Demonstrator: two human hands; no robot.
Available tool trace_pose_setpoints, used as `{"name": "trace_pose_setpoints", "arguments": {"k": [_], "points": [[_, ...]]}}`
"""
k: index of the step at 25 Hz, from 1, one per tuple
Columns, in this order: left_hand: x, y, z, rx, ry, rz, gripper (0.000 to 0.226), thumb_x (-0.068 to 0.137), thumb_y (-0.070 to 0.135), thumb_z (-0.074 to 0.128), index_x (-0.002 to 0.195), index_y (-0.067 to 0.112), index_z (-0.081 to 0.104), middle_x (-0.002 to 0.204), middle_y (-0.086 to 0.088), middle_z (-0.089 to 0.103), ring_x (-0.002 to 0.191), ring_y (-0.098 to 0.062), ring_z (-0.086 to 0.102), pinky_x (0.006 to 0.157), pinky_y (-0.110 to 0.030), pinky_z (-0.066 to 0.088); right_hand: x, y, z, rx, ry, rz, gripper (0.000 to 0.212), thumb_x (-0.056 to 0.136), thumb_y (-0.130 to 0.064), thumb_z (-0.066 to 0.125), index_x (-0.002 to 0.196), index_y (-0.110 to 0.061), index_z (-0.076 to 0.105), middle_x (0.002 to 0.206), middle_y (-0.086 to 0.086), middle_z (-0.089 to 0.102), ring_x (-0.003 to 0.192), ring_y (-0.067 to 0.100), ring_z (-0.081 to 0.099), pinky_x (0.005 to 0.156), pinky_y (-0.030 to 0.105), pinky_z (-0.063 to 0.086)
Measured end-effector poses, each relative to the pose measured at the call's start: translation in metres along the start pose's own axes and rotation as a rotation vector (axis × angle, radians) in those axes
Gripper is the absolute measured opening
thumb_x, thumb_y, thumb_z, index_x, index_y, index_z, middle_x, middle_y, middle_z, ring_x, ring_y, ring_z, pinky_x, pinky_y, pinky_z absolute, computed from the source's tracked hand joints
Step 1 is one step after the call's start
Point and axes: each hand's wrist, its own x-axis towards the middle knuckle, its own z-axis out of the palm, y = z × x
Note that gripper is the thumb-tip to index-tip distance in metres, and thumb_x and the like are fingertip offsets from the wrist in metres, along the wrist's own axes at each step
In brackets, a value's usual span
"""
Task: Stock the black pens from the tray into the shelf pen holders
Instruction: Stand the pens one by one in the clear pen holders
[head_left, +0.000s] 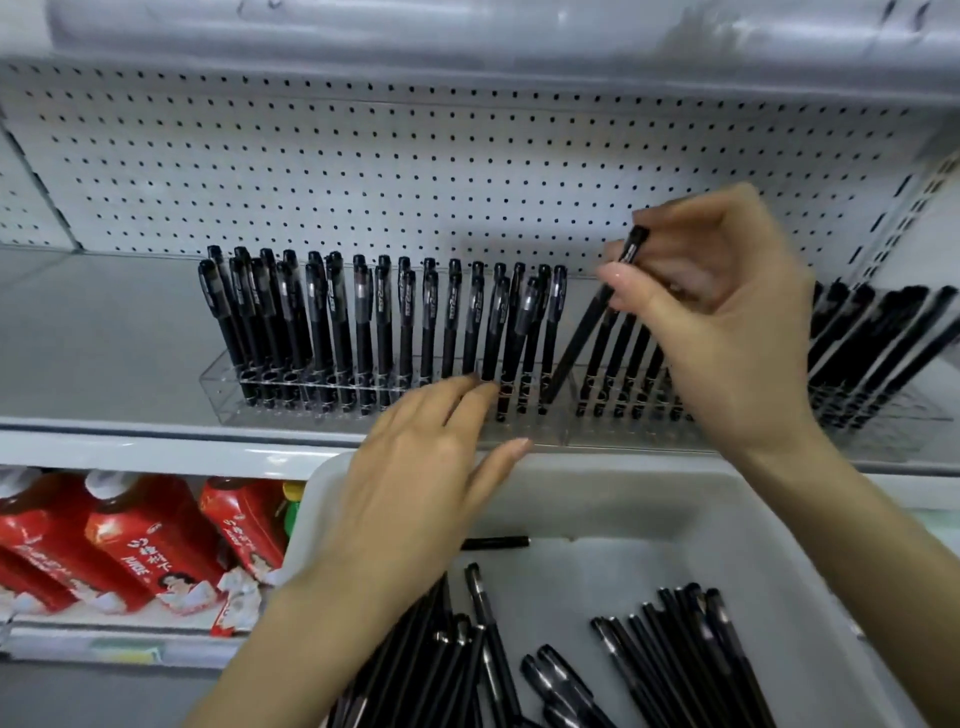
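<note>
White pegboard (415, 156) backs a grey shelf (104, 332). I note the right hand (727, 332) pinching one black pen (582, 338), tilted, its lower tip in the clear holder (223, 387) at the row's right end. Left hand (410, 499) flat, fingertips against the holder front, gripping nothing. More pens (675, 649) lie loose in the white tray (623, 504) below.

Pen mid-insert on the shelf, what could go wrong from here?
1. The slanted black pen pinched by the right hand meets the clear acrylic holder at an angle; it may miss its slot or lever the upright black pens beside it over.
2. The left hand touches packed pens at the holder's front; a nudge might tip them or push the holder along the white shelf.
</note>
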Motion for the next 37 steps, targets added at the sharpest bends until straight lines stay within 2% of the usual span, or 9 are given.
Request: {"name": "trace_pose_setpoints", "arguments": {"k": [3,10,15,18,24,28,31,33,37], "points": [[-0.002,-0.011,0.014,0.104,-0.113,0.011,0.063,0.093,0.058,0.024,0.129,0.016,0.052,0.129,-0.003,0.056,0.120,-0.020,0.050,0.102,-0.035,0.035,0.007,0.009,0.006,-0.050,0.065,-0.026,0.033,0.081,-0.013,0.073,0.090,-0.035,0.050,0.096,-0.009,0.063,0.095,0.012,0.065,0.086,0.033,0.055],[-0.005,-0.017,0.021,0.081,-0.138,0.005,0.066,0.094,0.062,0.019,0.134,0.018,0.047,0.134,0.001,0.050,0.127,-0.016,0.040,0.107,-0.036,0.028,0.011,0.032,0.020,-0.053,-0.008,0.082,0.028,0.080,-0.014,0.074,0.089,-0.032,0.054,0.093,-0.004,0.066,0.096,0.012,0.067,0.083,0.043,0.056],[-0.005,-0.018,0.023,0.058,-0.130,0.003,0.068,0.093,0.064,0.016,0.137,0.020,0.043,0.138,0.002,0.046,0.130,-0.014,0.034,0.110,-0.039,0.027,0.012,0.040,0.027,-0.167,-0.047,0.097,0.020,0.076,-0.014,0.077,0.091,-0.020,0.065,0.091,-0.007,0.069,0.088,0.004,0.066,0.085,0.032,0.054],[-0.004,-0.019,0.025,0.073,-0.115,0.009,0.066,0.094,0.063,0.018,0.135,0.019,0.045,0.134,0.002,0.049,0.127,-0.013,0.033,0.108,-0.040,0.028,0.014,0.040,0.030,-0.180,-0.072,0.126,0.016,0.076,-0.012,0.077,0.085,-0.022,0.067,0.087,-0.016,0.068,0.083,0.001,0.065,0.080,0.029,0.054],[-0.004,-0.020,0.025,0.062,-0.091,0.014,0.066,0.093,0.062,0.020,0.135,0.018,0.046,0.135,0.001,0.049,0.127,-0.015,0.037,0.108,-0.040,0.029,0.015,0.041,0.031,-0.197,-0.099,0.115,0.020,0.075,-0.014,0.077,0.082,-0.027,0.065,0.087,-0.010,0.067,0.083,0.004,0.063,0.074,0.018,0.050],[0.000,-0.020,0.019,0.001,-0.132,0.019,0.073,0.089,0.066,0.013,0.141,0.021,0.035,0.143,0.003,0.037,0.134,-0.012,0.025,0.114,-0.037,0.013,0.016,0.032,0.022,-0.320,-0.113,0.095,0.021,0.076,-0.025,0.076,0.091,-0.030,0.063,0.093,-0.012,0.066,0.086,0.001,0.061,0.073,0.012,0.047],[-0.006,-0.018,0.010,-0.035,-0.121,0.009,0.074,0.088,0.067,0.013,0.145,0.023,0.027,0.150,0.003,0.026,0.139,-0.010,0.014,0.116,-0.035,0.001,-0.002,0.010,0.003,-0.312,-0.089,0.070,0.018,0.079,-0.026,0.074,0.094,-0.026,0.064,0.093,-0.013,0.066,0.084,0.001,0.062,0.074,0.017,0.051],[-0.013,-0.016,0.005,-0.057,-0.160,0.016,0.074,0.088,0.068,0.016,0.147,0.023,0.023,0.153,0.004,0.021,0.140,-0.009,0.010,0.116,-0.037,-0.001,-0.023,0.001,-0.010,-0.220,-0.213,0.130,0.015,0.079,-0.020,0.074,0.093,-0.018,0.067,0.087,-0.007,0.067,0.078,0.005,0.064,0.071,0.019,0.054],[-0.028,-0.022,0.013,-0.007,-0.231,-0.007,0.080,0.083,0.072,0.010,0.146,0.024,0.026,0.149,0.003,0.030,0.140,-0.012,0.017,0.115,-0.037,-0.003,-0.094,0.021,-0.010,-0.160,-0.655,0.561,0.010,0.075,-0.011,0.076,0.080,-0.014,0.068,0.073,0.005,0.067,0.062,0.016,0.063,0.064,0.030,0.054]]}}
